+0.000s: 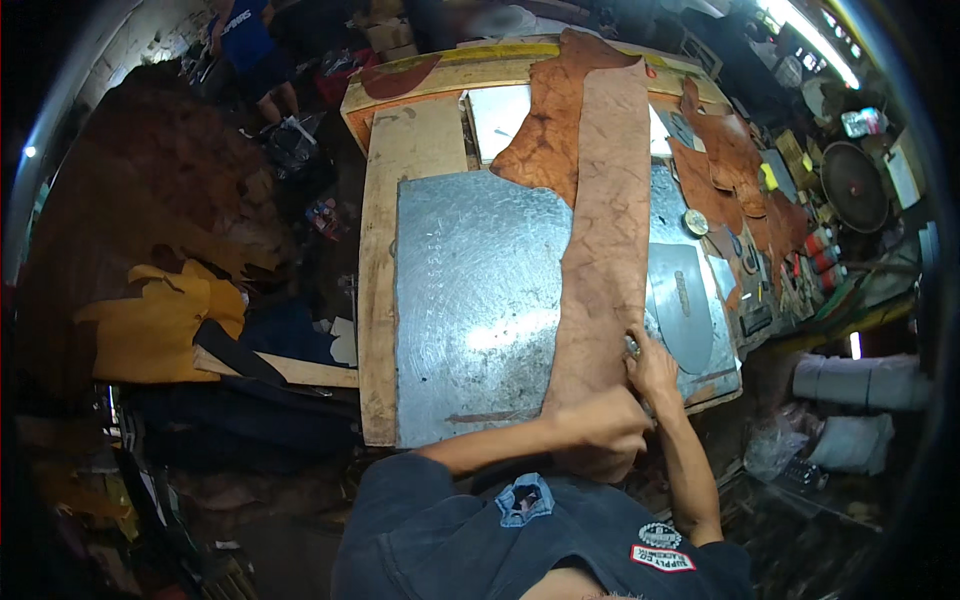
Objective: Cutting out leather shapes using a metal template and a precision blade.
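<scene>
Left hand (600, 420) curls flat, pinning leather strip (605, 250) to metal sheet (470, 300); right hand (652, 368) fingers pinch a small tool at its edge.

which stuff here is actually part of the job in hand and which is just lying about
In use: long tan leather strip; metal sheet under it; left hand and right hand at its near end.

Lying about: brown leather pieces; yellow hide; grey curved template.
</scene>
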